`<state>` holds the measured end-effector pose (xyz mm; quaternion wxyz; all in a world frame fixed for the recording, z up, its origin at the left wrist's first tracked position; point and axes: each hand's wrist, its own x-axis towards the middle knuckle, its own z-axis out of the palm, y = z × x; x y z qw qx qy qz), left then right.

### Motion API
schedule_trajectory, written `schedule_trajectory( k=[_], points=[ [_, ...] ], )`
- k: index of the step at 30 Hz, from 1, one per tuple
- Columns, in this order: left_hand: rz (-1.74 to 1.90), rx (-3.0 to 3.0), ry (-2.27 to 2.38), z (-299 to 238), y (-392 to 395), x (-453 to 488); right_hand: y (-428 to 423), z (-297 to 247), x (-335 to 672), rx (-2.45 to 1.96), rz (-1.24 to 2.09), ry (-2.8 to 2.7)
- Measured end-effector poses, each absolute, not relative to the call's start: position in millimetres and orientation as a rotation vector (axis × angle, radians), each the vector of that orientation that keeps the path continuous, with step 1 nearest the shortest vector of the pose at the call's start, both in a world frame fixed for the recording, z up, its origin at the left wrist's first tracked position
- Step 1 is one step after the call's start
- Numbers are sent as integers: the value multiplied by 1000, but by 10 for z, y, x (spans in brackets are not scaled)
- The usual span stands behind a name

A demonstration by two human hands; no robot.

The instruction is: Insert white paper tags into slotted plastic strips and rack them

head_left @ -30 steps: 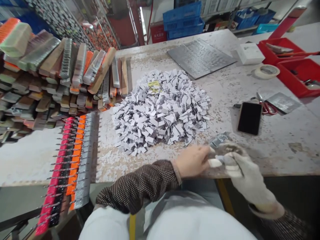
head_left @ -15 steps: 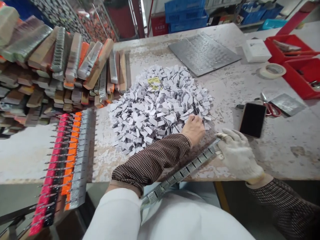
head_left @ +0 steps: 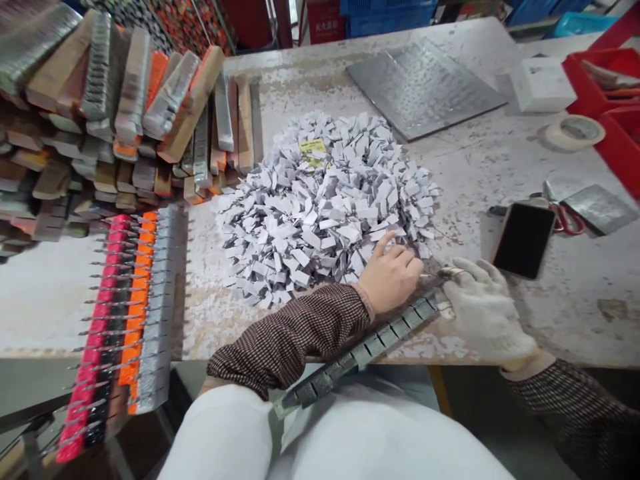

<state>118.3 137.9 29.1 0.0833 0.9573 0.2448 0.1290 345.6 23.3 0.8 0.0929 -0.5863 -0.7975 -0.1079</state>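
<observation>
My bare left hand (head_left: 393, 275) is in front of the paper pile, its fingers pinched on a small thin pin-like piece (head_left: 426, 275) that points at my right hand. My right hand (head_left: 480, 307), in a white glove, is closed around the upper end of a long grey-green slotted strip (head_left: 377, 340). The strip slants from my lap across the table edge, with evenly spaced cuts along its face. Beyond my left hand spreads the heap of small white paper tags (head_left: 320, 213), a yellow label (head_left: 313, 152) lying on it. The gloved fingers partly hide the strip's tip.
At left, pink, black, orange and grey strips (head_left: 155, 313) with thin rods stand below stacked wooden bars (head_left: 193, 107). A phone (head_left: 524, 240), scissors (head_left: 565, 213), tape roll (head_left: 574, 132) and red bins (head_left: 620, 147) lie at right. A grey metal plate (head_left: 425, 87) sits behind.
My left hand has moved from the edge of the paper heap toward me and right, close to the glove, with a thin piece now showing at its fingers. The camera view has shifted slightly.
</observation>
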Motion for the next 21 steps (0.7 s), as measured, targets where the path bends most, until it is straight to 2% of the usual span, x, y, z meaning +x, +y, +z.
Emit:
schedule_trajectory(
  k=[7,13,17,21],
  points=[
    [620,2647,797,323,1006,871,145,198,3378,-1755,-312,-2179],
    [708,2585,745,399,716,758,14,462,2762,-1579,182,-1739],
    [767,2142,787,517,603,661,-11,667,2547,-1580,339,-1605],
    [588,1630,663,636,604,534,-71,813,2603,-1430,470,-1663]
  ],
)
